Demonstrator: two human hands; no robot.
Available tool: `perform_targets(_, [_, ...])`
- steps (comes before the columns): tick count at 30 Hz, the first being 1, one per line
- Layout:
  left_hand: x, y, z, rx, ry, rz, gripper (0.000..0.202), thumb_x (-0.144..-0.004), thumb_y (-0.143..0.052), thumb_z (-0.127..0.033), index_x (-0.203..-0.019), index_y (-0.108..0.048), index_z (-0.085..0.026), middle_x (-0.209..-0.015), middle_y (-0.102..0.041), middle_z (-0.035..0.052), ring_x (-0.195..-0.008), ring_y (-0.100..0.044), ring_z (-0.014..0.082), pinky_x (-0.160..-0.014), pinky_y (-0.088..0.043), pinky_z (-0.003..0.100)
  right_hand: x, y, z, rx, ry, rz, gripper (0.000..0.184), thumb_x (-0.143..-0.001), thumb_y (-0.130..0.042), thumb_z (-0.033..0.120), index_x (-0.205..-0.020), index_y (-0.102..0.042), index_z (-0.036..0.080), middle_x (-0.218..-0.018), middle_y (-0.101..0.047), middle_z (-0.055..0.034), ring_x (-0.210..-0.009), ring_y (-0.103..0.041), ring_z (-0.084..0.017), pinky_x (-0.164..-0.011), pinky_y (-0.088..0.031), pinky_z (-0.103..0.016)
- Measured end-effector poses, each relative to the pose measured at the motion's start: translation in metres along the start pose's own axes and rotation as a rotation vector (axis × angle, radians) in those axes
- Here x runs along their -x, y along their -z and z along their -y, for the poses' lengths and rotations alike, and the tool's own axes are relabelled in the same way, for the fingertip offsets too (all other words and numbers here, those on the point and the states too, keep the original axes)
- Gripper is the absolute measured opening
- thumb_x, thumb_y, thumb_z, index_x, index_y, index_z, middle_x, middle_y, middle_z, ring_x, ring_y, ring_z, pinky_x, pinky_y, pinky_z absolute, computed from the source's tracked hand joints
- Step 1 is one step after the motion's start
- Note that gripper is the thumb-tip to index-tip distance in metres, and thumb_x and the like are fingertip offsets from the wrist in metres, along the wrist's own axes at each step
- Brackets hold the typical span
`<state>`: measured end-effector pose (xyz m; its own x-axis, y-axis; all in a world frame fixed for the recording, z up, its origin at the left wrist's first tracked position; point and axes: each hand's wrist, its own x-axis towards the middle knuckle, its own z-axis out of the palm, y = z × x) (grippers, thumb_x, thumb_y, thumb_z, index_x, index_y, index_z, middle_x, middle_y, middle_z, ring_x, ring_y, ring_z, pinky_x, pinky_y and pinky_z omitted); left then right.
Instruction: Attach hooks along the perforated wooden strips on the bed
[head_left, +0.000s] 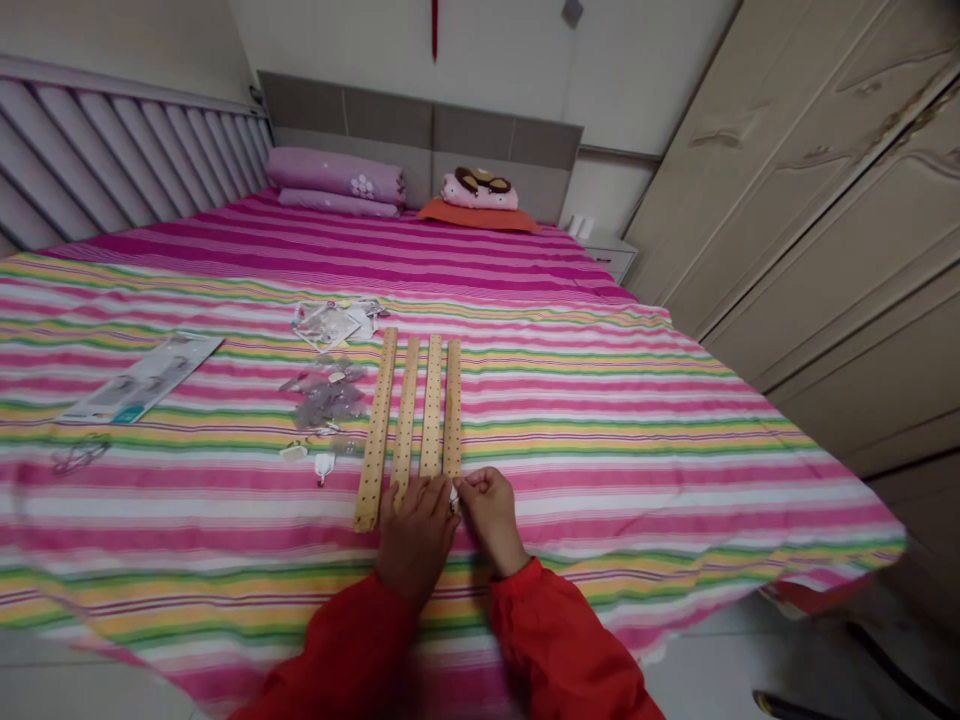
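Note:
Four perforated wooden strips lie side by side, lengthwise, on the striped bedspread (600, 450); the leftmost strip (376, 430) is the longest in view. My left hand (416, 540) rests flat across their near ends, fingers over the strips. My right hand (491, 515) sits just beyond the end of the rightmost strip (452, 410), its fingertips pinching a small white piece (454, 497). That piece is mostly hidden by my fingers. To the left lie a white plastic hook (324, 465) and clear plastic wrapping (328, 400).
A printed card (142, 378) and more plastic packaging (334, 325) lie on the bedspread. Pillows (336, 175) stand at the headboard (427, 125). A cream wardrobe (795, 200) runs along the right, and the bed's edge drops to a tiled floor nearby.

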<state>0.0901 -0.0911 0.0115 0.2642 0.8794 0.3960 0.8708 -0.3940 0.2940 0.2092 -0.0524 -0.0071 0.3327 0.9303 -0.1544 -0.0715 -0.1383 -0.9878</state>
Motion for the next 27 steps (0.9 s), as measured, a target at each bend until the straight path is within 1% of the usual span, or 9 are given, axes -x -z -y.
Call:
perform_targets(4, [-0.001,0.002,0.002,0.014,-0.012,0.025,0.035,-0.083,-0.052,-0.025,-0.117,-0.059,-0.023,-0.123,-0.062,0.009,-0.113,-0.052,0.0303,-0.1,-0.026,0.057,0.001,0.001,0.005,-0.061,-0.003,0.057,0.031,-0.053,-0.075,0.037,-0.054,-0.049,0.021,-0.041,-0.047,0.0079,-0.039,-0.04,-0.009,-0.039,-0.03,-0.021])
perform_targets(6, [-0.002,0.007,0.005,0.035,-0.003,0.017,0.034,-0.083,-0.052,-0.026,-0.117,-0.059,-0.023,-0.121,-0.063,0.008,-0.112,-0.052,0.0293,-0.098,-0.03,0.054,0.004,0.003,0.01,-0.109,-0.021,0.109,0.037,-0.057,-0.074,0.045,-0.053,-0.047,0.021,-0.037,-0.045,0.0082,-0.035,-0.037,-0.008,-0.036,-0.026,-0.021])
perform_targets(9, [-0.004,0.023,0.019,0.126,0.013,-0.068,0.035,-0.085,-0.045,-0.022,-0.118,-0.056,-0.021,-0.12,-0.063,0.0083,-0.112,-0.052,0.0255,-0.096,-0.037,0.048,0.01,0.008,0.018,-0.141,-0.091,0.183,0.044,-0.067,-0.066,0.056,-0.05,-0.043,0.022,-0.032,-0.041,0.0085,-0.027,-0.028,-0.006,-0.031,-0.017,-0.022])
perform_targets(11, [-0.003,0.036,0.037,0.215,0.049,-0.165,0.032,-0.086,-0.042,-0.022,-0.115,-0.056,-0.019,-0.115,-0.063,0.0096,-0.11,-0.053,0.0227,-0.095,-0.04,0.043,0.013,0.01,0.022,-0.163,-0.126,0.208,0.046,-0.068,-0.063,0.059,-0.051,-0.042,0.022,-0.031,-0.04,0.0086,-0.024,-0.024,-0.005,-0.03,-0.013,-0.022])
perform_targets(14, [0.002,0.052,0.073,0.292,0.267,-0.318,0.024,-0.083,-0.049,-0.033,-0.1,-0.058,-0.017,-0.1,-0.063,0.0096,-0.096,-0.058,0.0213,-0.085,-0.048,0.039,0.015,0.011,0.021,-0.198,-0.12,0.2,0.045,-0.066,-0.066,0.058,-0.053,-0.043,0.021,-0.032,-0.042,0.0086,-0.023,-0.024,-0.005,-0.029,-0.012,-0.021])
perform_targets(17, [0.01,0.054,0.106,0.285,0.499,-0.393,0.033,-0.072,-0.06,-0.045,-0.088,-0.055,-0.016,-0.084,-0.057,0.0062,-0.076,-0.058,0.0196,-0.071,-0.051,0.036,0.015,0.009,0.017,-0.195,-0.091,0.185,0.046,-0.067,-0.066,0.057,-0.051,-0.042,0.021,-0.031,-0.04,0.009,-0.023,-0.025,-0.004,-0.028,-0.012,-0.02])
perform_targets(20, [0.012,0.048,0.125,0.267,0.566,-0.395,0.036,-0.064,-0.064,-0.048,-0.081,-0.054,-0.017,-0.077,-0.054,0.0035,-0.069,-0.056,0.0189,-0.068,-0.051,0.037,0.015,0.009,0.016,-0.198,-0.082,0.189,0.047,-0.067,-0.066,0.057,-0.05,-0.042,0.021,-0.03,-0.039,0.0092,-0.023,-0.024,-0.004,-0.028,-0.012,-0.02])
perform_targets(23, [0.011,0.045,0.13,0.247,0.554,-0.393,0.024,-0.066,-0.058,-0.042,-0.07,-0.053,-0.019,-0.072,-0.054,0.0033,-0.066,-0.055,0.0182,-0.067,-0.05,0.036,0.015,0.011,0.017,-0.225,-0.097,0.21,0.045,-0.067,-0.066,0.057,-0.053,-0.043,0.021,-0.033,-0.042,0.0086,-0.024,-0.024,-0.004,-0.029,-0.012,-0.02])
perform_targets(27, [0.014,0.058,0.13,0.29,0.63,-0.338,0.023,-0.066,-0.056,-0.043,-0.064,-0.053,-0.02,-0.062,-0.057,0.0012,-0.058,-0.055,0.0166,-0.062,-0.048,0.032,0.014,0.014,0.017,-0.251,-0.103,0.245,0.043,-0.067,-0.067,0.056,-0.058,-0.046,0.02,-0.035,-0.045,0.0085,-0.025,-0.025,-0.004,-0.029,-0.012,-0.019])
